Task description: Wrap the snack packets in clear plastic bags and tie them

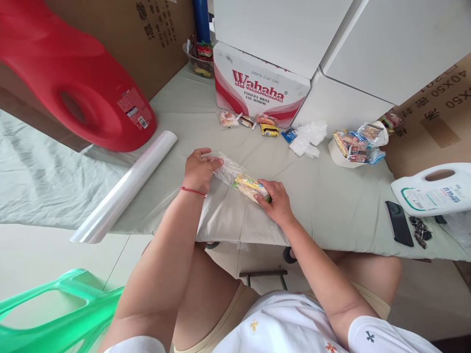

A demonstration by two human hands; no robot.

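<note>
Near the table's front edge lies a clear plastic bag with yellow and green packaged snacks inside its right part. My left hand, with a red string on the wrist, pinches the loose left end of the bag between thumb and fingers. At the other end my right hand is wrapped around the filled part, thumb on the near side. The fingers cover that end of the snacks. Beyond the hands, several small wrapped snacks lie in front of the Wahaha carton, beside crumpled clear plastic.
A roll of clear film and a big red jug stand left. To the right are a white tub of snacks, a white detergent bottle, a phone and keys. A green plastic chair is lower left.
</note>
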